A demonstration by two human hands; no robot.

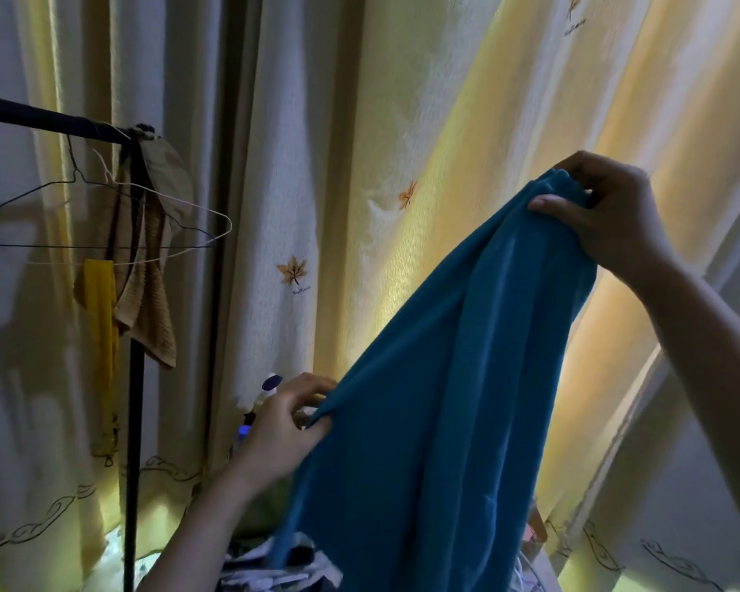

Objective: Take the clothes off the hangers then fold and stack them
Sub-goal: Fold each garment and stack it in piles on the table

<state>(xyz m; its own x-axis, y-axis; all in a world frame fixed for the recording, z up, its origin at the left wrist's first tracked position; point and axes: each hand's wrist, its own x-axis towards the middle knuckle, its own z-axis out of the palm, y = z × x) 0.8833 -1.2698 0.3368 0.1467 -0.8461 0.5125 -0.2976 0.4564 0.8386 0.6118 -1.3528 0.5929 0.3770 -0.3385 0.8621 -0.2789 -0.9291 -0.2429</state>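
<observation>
A teal blue garment (pixel 428 403) hangs in the air in front of me, stretched on a slant. My right hand (pixel 607 220) holds its bunched top edge high at the right. Lower, near the centre, my left hand (pixel 283 425) pinches the cloth's left edge. At the left, two bare wire hangers (pixel 180 224) hang from a dark clothes rail (pixel 48 119). A beige waffle towel (pixel 146 292) and a yellow cloth (pixel 101 331) hang beside the rail's upright post.
Pale curtains with maple-leaf prints (pixel 293 271) fill the background. The rack's dark post (pixel 134 463) stands at the left. Some bottles (pixel 257 403) show behind my left hand. A patterned pile of fabric (pixel 270 566) lies at the bottom centre.
</observation>
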